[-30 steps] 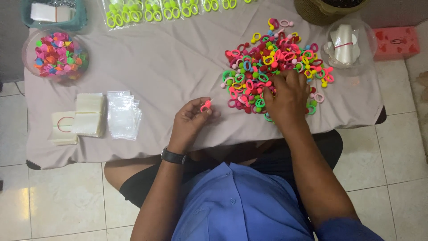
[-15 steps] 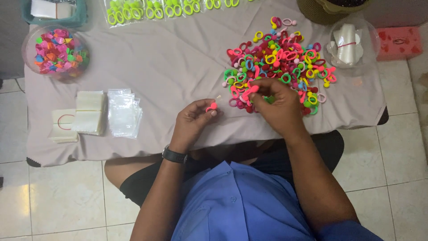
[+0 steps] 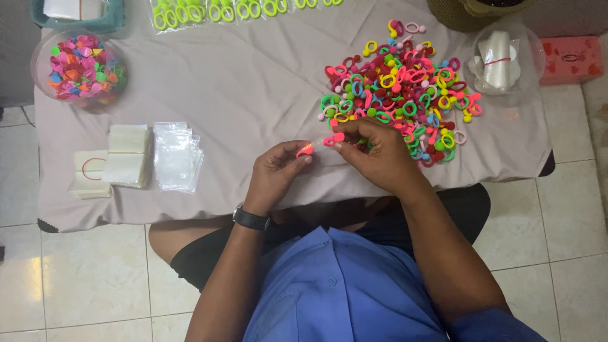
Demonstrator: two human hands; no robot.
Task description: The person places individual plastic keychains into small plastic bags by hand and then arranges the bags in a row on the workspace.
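Note:
My left hand [image 3: 276, 173] pinches a small clear bag with a pink-orange hair tie [image 3: 305, 149] at its mouth, near the table's front edge. Just to its right, my right hand [image 3: 373, 154] holds a pink hair tie [image 3: 334, 139] at the fingertips, almost touching the left hand's piece. Behind my right hand lies a wide heap of colourful hair ties [image 3: 398, 88] on the pale cloth.
A stack of small clear bags [image 3: 176, 156] and banded bundles [image 3: 127, 156] lie at front left. A clear bowl of colourful pieces [image 3: 80, 68] stands back left; another clear bowl with rolled bags [image 3: 503, 58] back right. Packs of green ties [image 3: 215, 11] line the far edge.
My right hand left the heap and came left toward my left hand, carrying a pink hair tie. My left hand stayed near the front edge.

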